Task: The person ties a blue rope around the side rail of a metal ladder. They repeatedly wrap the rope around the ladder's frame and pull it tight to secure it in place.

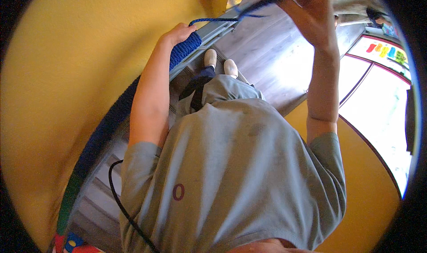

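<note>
A thick blue rope is wound in tight turns around a grey rail (218, 29) beside the yellow wall. My left hand (179, 34) is closed at the top end of the blue wrapping (187, 47), its thumb against the rope. From there a single blue rope (213, 20) stretches across to the right, over the bare part of the rail. My right hand (309, 4), raised at the top edge of the view, grips a darker, blurred bundle of the same rope (267, 1). Part of that hand is cut off by the frame.
Stairs (100, 195) lie beneath the rail at lower left. The wrapping turns green (70, 197), then red, further down. A black cable (118, 195) hangs by my left side. Bright windows (373, 101) stand at right; someone's light trousers (356, 4) show at upper right.
</note>
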`<state>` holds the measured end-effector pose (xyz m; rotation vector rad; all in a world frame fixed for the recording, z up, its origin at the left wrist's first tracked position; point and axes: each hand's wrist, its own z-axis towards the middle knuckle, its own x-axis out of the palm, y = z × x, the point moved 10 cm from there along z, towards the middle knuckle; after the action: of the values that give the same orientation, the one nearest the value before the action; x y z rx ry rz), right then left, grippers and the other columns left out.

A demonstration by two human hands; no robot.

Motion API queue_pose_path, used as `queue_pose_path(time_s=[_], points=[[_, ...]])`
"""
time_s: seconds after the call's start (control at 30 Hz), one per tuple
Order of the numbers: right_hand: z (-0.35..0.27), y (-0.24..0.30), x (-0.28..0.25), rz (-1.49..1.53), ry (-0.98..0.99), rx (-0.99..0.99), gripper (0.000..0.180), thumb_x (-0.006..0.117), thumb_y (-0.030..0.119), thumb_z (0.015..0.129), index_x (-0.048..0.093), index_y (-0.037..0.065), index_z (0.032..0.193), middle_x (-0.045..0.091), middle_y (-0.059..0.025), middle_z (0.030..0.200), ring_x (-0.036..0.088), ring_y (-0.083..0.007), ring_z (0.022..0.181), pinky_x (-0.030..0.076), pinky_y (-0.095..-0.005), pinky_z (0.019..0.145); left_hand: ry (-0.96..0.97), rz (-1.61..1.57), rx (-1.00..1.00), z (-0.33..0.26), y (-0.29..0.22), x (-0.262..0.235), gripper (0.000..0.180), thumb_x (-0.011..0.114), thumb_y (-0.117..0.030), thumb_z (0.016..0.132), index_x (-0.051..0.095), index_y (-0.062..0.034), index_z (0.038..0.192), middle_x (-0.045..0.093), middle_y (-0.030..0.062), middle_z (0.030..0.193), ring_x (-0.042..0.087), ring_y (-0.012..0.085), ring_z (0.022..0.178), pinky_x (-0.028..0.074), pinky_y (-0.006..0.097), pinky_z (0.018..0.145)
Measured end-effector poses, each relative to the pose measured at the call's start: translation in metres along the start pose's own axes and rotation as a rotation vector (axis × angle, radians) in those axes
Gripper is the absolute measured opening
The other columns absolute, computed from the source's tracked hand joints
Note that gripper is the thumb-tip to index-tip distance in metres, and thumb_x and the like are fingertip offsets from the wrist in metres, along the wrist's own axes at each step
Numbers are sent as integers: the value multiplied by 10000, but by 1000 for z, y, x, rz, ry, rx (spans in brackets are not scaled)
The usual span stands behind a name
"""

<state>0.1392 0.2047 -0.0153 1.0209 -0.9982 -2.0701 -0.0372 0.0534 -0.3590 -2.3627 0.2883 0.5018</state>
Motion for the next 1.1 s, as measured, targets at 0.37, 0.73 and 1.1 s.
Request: queue_pose_path(time_s=[0.37,0.73,1.1], points=[[-13,-222,207,-605,248,262,245,544,163,775,652,94,983,644,-155,920,613,-343,877,496,-396,780,-60,107,106,18,15,6,604,444,-451,880,615,125,937,607,330,942,612,398,935,467,400,833],[-49,-290,247,-243,431,593,367,587,232,697,631,69,1023,653,-188,891,620,-353,881,488,-427,780,-242,133,-43,1,13,-17,345,633,-327,794,679,-2,904,649,210,754,628,280,703,473,356,653],[-56,-300,244,-318,454,736,537,603,383,688,625,-3,1061,623,-222,1057,597,-370,1001,490,-441,859,-219,-206,167,-21,-11,-9,418,630,-118,821,566,-117,1235,615,59,806,552,144,727,447,274,670]])
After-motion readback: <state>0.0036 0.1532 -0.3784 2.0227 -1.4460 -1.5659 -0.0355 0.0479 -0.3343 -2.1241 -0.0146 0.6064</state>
